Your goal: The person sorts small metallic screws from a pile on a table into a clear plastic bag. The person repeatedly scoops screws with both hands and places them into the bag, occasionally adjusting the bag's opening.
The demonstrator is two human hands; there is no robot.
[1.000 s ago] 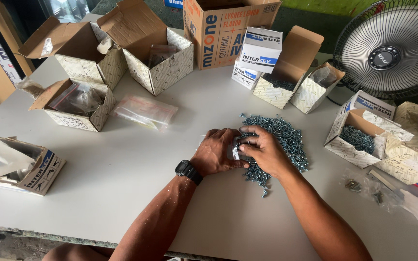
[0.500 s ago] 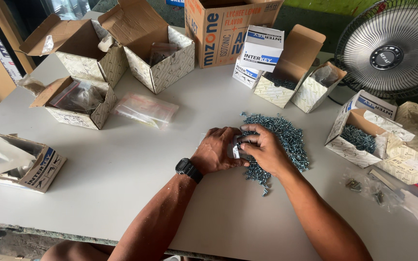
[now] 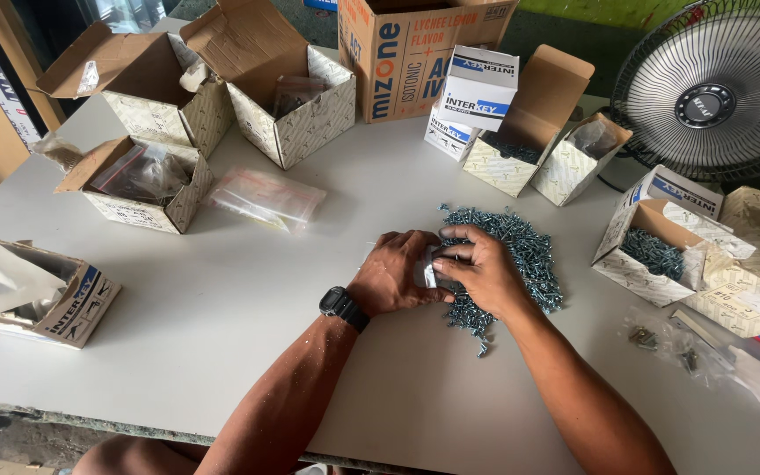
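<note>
Both hands meet at the middle of the white table (image 3: 222,290). The left hand (image 3: 395,277), a black watch (image 3: 343,307) on its wrist, and the right hand (image 3: 478,274) are closed together around a small clear plastic bag (image 3: 430,266), pinched between the fingers at the near left edge of a loose pile of bluish screws (image 3: 512,264). To do this well, the bag's mouth is best kept upward and close over the pile, so that any screw that slips falls back among the others. Far left stand two large open patterned boxes (image 3: 305,123); one shows clear plastic inside. A smaller open box (image 3: 147,189) nearer holds folded clear bags, and a flat packet of clear bags (image 3: 266,198) lies just beside it. At the near left edge an open box (image 3: 54,308) holds crumpled plastic. To the far right of the pile, two open boxes (image 3: 516,158) hold dark screws and a bag; at the right, another open box (image 3: 653,255) is filled with screws. A fan (image 3: 714,88) stands at the far right.
</note>
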